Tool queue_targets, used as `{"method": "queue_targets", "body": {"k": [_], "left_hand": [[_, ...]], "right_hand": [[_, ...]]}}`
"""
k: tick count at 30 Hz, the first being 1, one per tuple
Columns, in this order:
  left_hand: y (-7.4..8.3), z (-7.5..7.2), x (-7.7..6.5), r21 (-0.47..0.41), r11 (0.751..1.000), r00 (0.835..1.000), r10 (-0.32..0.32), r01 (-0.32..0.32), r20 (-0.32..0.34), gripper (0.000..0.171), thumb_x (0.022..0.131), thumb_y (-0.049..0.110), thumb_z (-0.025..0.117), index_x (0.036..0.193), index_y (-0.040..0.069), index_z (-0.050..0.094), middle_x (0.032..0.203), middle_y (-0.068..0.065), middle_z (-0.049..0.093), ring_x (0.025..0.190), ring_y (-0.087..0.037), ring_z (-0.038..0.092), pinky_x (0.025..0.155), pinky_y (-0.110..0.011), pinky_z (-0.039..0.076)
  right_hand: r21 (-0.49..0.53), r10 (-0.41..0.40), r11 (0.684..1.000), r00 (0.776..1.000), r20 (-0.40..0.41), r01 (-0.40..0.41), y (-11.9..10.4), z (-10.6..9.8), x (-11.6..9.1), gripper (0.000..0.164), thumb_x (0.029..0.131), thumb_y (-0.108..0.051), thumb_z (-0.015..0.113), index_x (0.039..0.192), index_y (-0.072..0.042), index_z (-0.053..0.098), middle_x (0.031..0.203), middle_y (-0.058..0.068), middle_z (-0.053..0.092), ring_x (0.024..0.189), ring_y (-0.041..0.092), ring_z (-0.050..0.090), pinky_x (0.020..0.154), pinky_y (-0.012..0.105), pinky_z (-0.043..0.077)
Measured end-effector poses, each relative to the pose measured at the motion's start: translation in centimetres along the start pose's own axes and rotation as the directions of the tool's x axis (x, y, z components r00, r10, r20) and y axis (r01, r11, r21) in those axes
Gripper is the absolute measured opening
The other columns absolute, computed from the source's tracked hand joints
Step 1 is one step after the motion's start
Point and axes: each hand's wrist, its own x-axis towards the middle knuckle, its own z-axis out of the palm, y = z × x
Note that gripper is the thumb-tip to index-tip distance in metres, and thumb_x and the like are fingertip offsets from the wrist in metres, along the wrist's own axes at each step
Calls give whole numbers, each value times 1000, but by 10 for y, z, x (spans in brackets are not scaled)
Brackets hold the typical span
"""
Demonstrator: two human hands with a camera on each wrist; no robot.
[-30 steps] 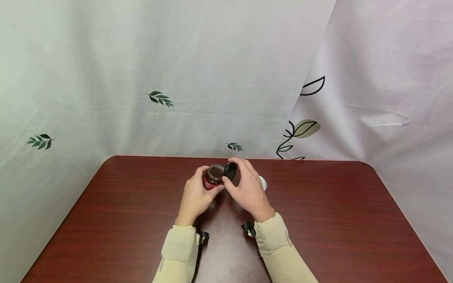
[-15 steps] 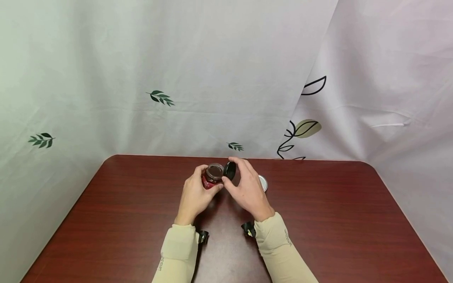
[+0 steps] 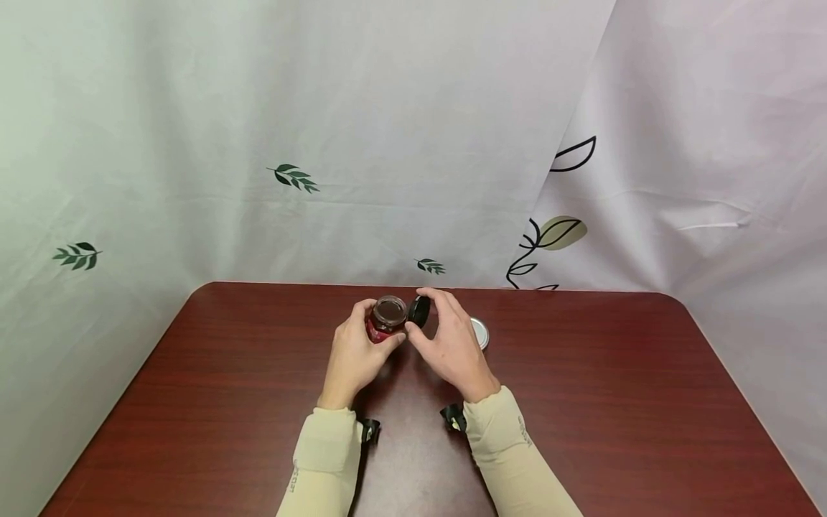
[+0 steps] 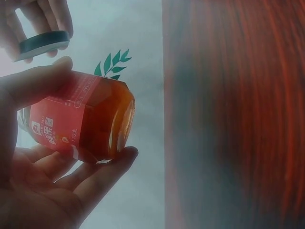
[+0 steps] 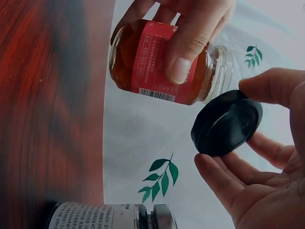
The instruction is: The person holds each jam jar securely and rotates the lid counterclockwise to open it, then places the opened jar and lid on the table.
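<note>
A glass jar with a red label and amber-brown contents is held above the table, its mouth uncovered. My left hand grips it round the side, thumb across the label in the left wrist view. Just right of the jar's mouth, a black round lid stands on edge, pinched between the thumb and fingers of my right hand. In the right wrist view, the lid's hollow inside shows, and its rim overlaps the edge of the jar's glass neck; whether they touch I cannot tell.
Behind my right hand stands a second container with a silvery lid, mostly hidden in the head view. In the right wrist view, its white printed label shows. A pale leaf-patterned curtain hangs behind the dark red wooden table.
My left hand has shifted the jar slightly up and left in the head view. The lid has turned a little, so less of its inside shows there. Both grips look unchanged.
</note>
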Motion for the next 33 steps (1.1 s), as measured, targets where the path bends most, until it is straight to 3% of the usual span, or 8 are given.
{"method": "queue_targets", "body": {"k": [21,33], "left_hand": [[-2,-1,1,-1,1000,1000,-25,25,-13,64,76,23,89,128,6,55,101,-11,68,85,-24,62,76,-40,50],[-5,-1,1,4,998,998,-57,57,-8,65,77,23,88,130,5,53,103,-12,68,85,-25,63,76,-41,50]], "right_hand": [[-13,-7,1000,1000,31,7,4,5,0,52,89,-16,75,137,-8,58,130,11,61,117,26,61,97,44,49],[-7,15,1000,999,47,-14,5,7,-1,53,89,-15,76,137,-6,57,130,13,60,110,30,63,91,45,51]]}}
